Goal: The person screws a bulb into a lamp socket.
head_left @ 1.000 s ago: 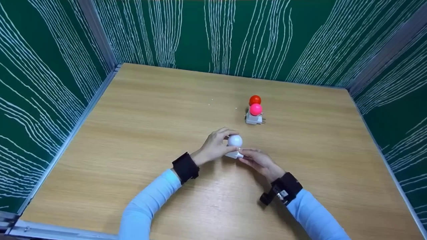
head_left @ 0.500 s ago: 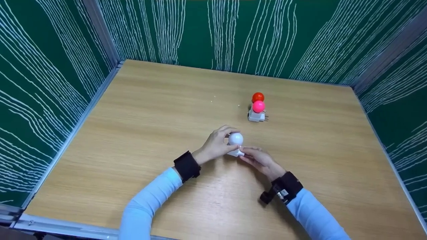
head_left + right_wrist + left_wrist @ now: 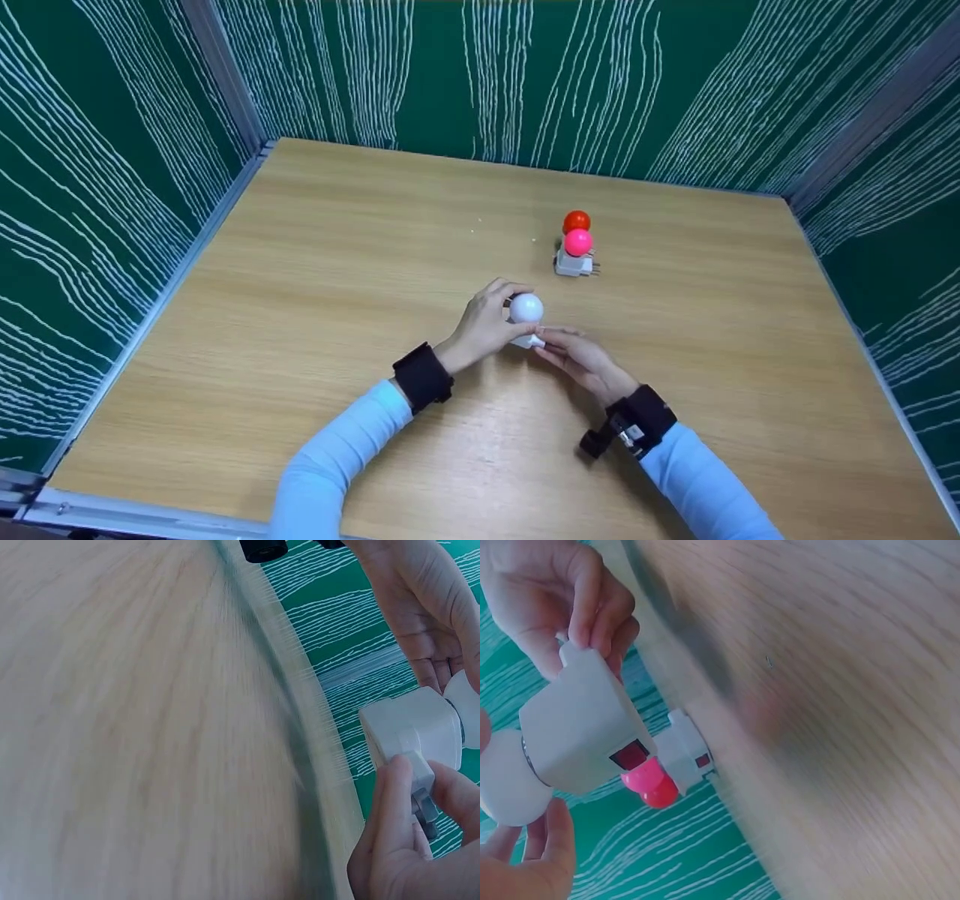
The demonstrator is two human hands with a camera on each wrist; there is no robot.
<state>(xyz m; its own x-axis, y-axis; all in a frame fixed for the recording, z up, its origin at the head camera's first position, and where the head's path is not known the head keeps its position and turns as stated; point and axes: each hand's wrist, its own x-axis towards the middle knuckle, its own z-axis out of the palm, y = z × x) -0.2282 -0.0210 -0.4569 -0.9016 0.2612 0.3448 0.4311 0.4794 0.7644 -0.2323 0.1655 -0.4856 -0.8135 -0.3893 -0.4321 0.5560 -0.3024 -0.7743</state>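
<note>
Between my two hands is a white plug-in adapter (image 3: pixel 581 724) with a round white bulb (image 3: pixel 526 307) joined to it. My left hand (image 3: pixel 484 322) grips the bulb, fingers on its far side and thumb on its near side. My right hand (image 3: pixel 589 367) pinches the plug end of the adapter, whose metal pins (image 3: pixel 425 817) show between thumb and fingers in the right wrist view. A dark red switch (image 3: pixel 631 754) is set in one face. The left wrist view shows the adapter held up off the table.
Farther back stands a second white adapter (image 3: pixel 574 265) with pins to its right. A pink bulb (image 3: pixel 578 242) and a red bulb (image 3: pixel 576 221) are seen at its top. White specks (image 3: pixel 472 231) lie on the wooden table (image 3: pixel 337 262). Green walls with white lines enclose it.
Both hands keep the same grip on the bulb and adapter, shifting very slightly toward the back of the table. The head view sways a little.
</note>
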